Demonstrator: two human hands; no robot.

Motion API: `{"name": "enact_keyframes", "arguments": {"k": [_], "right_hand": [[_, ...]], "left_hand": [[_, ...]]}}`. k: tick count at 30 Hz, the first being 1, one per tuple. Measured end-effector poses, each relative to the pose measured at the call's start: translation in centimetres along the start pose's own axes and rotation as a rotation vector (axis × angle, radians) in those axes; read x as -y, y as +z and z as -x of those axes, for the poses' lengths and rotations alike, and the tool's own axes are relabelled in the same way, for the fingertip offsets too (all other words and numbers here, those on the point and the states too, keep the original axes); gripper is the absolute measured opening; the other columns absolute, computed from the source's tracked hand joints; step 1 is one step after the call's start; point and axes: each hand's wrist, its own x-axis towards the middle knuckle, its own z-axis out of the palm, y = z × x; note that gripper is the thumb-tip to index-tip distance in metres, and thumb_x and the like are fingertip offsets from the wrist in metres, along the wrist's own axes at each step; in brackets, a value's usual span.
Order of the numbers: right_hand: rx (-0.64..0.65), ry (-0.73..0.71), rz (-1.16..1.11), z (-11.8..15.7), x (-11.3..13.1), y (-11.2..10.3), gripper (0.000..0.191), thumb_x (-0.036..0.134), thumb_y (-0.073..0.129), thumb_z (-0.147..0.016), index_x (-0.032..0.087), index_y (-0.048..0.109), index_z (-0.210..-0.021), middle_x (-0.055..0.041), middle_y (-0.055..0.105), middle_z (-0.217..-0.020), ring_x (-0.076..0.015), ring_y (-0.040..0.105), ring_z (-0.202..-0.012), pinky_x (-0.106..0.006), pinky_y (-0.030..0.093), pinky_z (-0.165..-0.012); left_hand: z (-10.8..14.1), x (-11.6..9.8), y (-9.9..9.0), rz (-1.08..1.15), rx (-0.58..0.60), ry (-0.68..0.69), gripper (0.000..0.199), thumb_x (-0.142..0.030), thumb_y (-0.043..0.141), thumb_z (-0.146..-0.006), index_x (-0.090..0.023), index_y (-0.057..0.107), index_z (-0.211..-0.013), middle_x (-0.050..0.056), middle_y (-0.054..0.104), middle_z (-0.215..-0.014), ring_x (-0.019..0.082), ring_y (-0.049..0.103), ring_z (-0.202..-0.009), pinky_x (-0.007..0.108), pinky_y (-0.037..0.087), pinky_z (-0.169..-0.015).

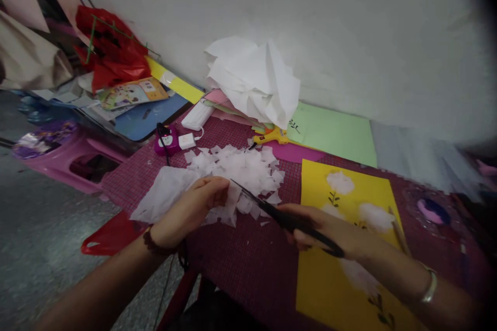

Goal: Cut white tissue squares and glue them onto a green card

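Near the centre of the frame, the left hand [202, 197] pinches thin white paper [233, 200], fingers together, while the right hand [322, 223] is closed round black scissors [286, 219], their blades at the paper; just beyond lies a heap of white scraps [233, 163] on the table [240, 264], with a yellow glue gun [272, 136] behind and a flowered yellow sheet [316, 282] at lower right

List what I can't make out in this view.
All in the head view:
- Loops of the scissors: partly hidden by the right hand.
- Fingertips of the left hand: shadowed, blurred.
- Yellow sheet, lower end: cut off by bottom edge.
- Booklet text: small, blurred.
- Red bag contents: hidden by folds.
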Motion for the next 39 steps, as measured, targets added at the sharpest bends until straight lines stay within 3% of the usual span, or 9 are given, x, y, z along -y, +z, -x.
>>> {"name": "enact_keyframes", "arguments": {"k": [4,7,13,17,23,26,31,35,39], "right_hand": [[-0.011,0.024,0.004,0.0,0.4,0.1,0.067,0.059,0.063,-0.084,0.014,0.052,-0.132,0.0003,0.048,-0.08,-0.0108,0.042,-0.065,-0.025,0.037,-0.057],[-0.029,-0.001,0.06,-0.1,0.3,0.0,0.063,0.053,0.066,-0.084,0.014,0.054,-0.132,-0.001,0.051,-0.081,-0.011,0.043,-0.065,-0.025,0.038,-0.057],[-0.105,0.024,0.128,-0.1,0.0,0.2,0.054,0.039,0.071,-0.079,0.02,0.059,-0.128,-0.0049,0.063,-0.102,-0.0172,0.054,-0.083,-0.031,0.047,-0.076],[-0.156,0.048,0.172,0.2,0.0,0.4,0.051,0.037,0.072,-0.078,0.022,0.061,-0.125,-0.0035,0.064,-0.103,-0.018,0.055,-0.086,-0.031,0.045,-0.077],[-0.171,0.154,0.096,0.2,0.3,0.2,0.065,0.055,0.065,-0.081,0.014,0.052,-0.129,0.0029,0.048,-0.072,-0.0107,0.041,-0.056,-0.025,0.036,-0.053],[-0.152,0.068,0.131,0.4,0.7,-0.1,0.069,0.068,0.062,-0.079,0.014,0.053,-0.121,-0.0013,0.051,-0.081,-0.0135,0.046,-0.068,-0.028,0.041,-0.062],[-0.104,0.027,0.079,1.5,1.3,0.0,0.066,0.074,0.052,-0.083,0.017,0.053,-0.117,-0.0066,0.055,-0.092,-0.0169,0.05,-0.078,-0.033,0.046,-0.074],[-0.023,0.059,0.078,1.6,0.9,0.2,0.066,0.073,0.051,-0.085,0.017,0.052,-0.12,-0.0052,0.052,-0.088,-0.0166,0.048,-0.076,-0.032,0.044,-0.07],[0.056,0.029,0.072,0.6,0.8,0.4,0.069,0.074,0.052,-0.084,0.016,0.052,-0.123,-0.0035,0.05,-0.086,-0.0151,0.045,-0.075,-0.03,0.041,-0.069]], "left_hand": [[-0.1,0.1,-0.3,-0.04,0.012,-0.054,0.019,-0.031,0.077,-0.064,-0.017,0.065,-0.064,-0.003,0.055,-0.058,0.008,0.044,-0.051,0.022,0.031,-0.052],[-0.2,0.3,-0.4,-0.106,0.05,-0.064,0.019,-0.033,0.076,-0.065,-0.017,0.065,-0.063,-0.004,0.054,-0.055,0.007,0.041,-0.048,0.022,0.028,-0.049],[-0.4,0.1,-0.2,-0.201,0.048,-0.088,0.017,-0.032,0.072,-0.064,-0.016,0.065,-0.063,-0.005,0.052,-0.054,0.008,0.039,-0.048,0.022,0.027,-0.05],[-0.3,-0.2,0.3,-0.191,0.043,-0.114,0.016,-0.029,0.071,-0.063,-0.015,0.063,-0.061,-0.005,0.05,-0.052,0.007,0.038,-0.047,0.022,0.028,-0.049],[0.7,0.3,0.4,0.08,0.117,-0.21,0.027,-0.039,0.075,-0.067,-0.016,0.062,-0.069,-0.002,0.059,-0.059,0.009,0.048,-0.048,0.022,0.038,-0.048],[1.3,0.4,0.0,0.07,0.124,-0.182,0.028,-0.037,0.079,-0.065,-0.015,0.061,-0.066,-0.004,0.055,-0.055,0.006,0.043,-0.045,0.02,0.033,-0.044],[1.3,-0.1,-0.9,0.009,-0.021,-0.044,0.031,-0.039,0.081,-0.067,-0.016,0.061,-0.069,-0.006,0.054,-0.055,0.005,0.042,-0.045,0.019,0.028,-0.044],[0.8,-0.3,-1.2,-0.008,-0.005,0.03,0.033,-0.043,0.08,-0.067,-0.017,0.059,-0.067,-0.008,0.049,-0.053,0.005,0.038,-0.044,0.019,0.028,-0.044],[0.8,0.0,-1.0,-0.057,0.084,-0.021,0.03,-0.041,0.08,-0.068,-0.016,0.064,-0.073,-0.006,0.053,-0.059,0.005,0.04,-0.048,0.019,0.03,-0.047]]}}
